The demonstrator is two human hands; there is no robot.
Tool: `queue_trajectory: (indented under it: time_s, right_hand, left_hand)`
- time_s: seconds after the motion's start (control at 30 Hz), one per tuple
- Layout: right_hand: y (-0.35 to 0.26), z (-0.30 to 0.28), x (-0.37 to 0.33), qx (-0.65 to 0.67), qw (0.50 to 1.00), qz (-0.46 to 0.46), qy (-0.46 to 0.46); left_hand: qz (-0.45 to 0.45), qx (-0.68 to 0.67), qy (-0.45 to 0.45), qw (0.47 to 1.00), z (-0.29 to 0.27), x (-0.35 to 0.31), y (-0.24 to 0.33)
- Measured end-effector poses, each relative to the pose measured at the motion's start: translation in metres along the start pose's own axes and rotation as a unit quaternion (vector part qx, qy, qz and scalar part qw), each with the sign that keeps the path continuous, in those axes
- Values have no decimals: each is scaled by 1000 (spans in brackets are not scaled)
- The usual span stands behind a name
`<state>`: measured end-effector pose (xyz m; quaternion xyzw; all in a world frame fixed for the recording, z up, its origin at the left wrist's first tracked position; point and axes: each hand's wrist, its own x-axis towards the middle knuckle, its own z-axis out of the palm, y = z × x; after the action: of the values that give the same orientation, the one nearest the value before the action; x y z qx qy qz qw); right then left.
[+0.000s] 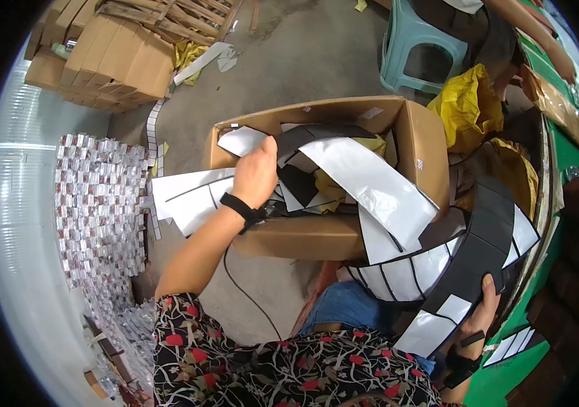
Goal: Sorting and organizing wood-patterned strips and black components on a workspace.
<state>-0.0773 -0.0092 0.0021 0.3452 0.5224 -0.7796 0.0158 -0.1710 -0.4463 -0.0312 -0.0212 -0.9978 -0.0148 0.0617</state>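
An open cardboard box [296, 237] stands in front of me, filled with black strips and glossy white sheets. My left hand [257, 173] is closed over its left side, among white sheets [198, 197] that jut out past the edge. What its fingers grip is hidden. Down at the right, my right hand [483, 308] pinches a long black strip [483, 237] with white rectangular pieces on its lower end. Beside that strip, a curved band of white panels [398, 277] hangs by the box. A wide white sheet [371, 180] lies across the box's right part.
Stacked small silvery packs [100, 210] stand at the left, with brown cartons [116, 61] behind. A blue-green plastic stool [425, 44] and yellow sacks [466, 108] are beyond the box. A green-topped table [567, 146] runs along the right; another person's arm [537, 30] reaches over it.
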Motion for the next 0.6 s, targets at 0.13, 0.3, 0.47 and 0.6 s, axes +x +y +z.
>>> queue_trajectory:
  time_s: [0.13, 0.3, 0.47, 0.6]
  right_hand:
    - [-1, 8, -2, 3, 999, -7, -39]
    - [1, 5, -5, 7, 999, 2, -50]
    - [2, 1, -9, 20, 998, -8, -54]
    - [3, 1, -11, 30, 998, -16, -48]
  left_hand:
    - [-71, -190, -55, 978, 38, -24, -1]
    - [-243, -388, -400, 794, 49, -10, 16]
    - [-316, -466, -410, 718, 90, -5, 6]
    - [-234, -439, -306, 812, 95, 11, -13]
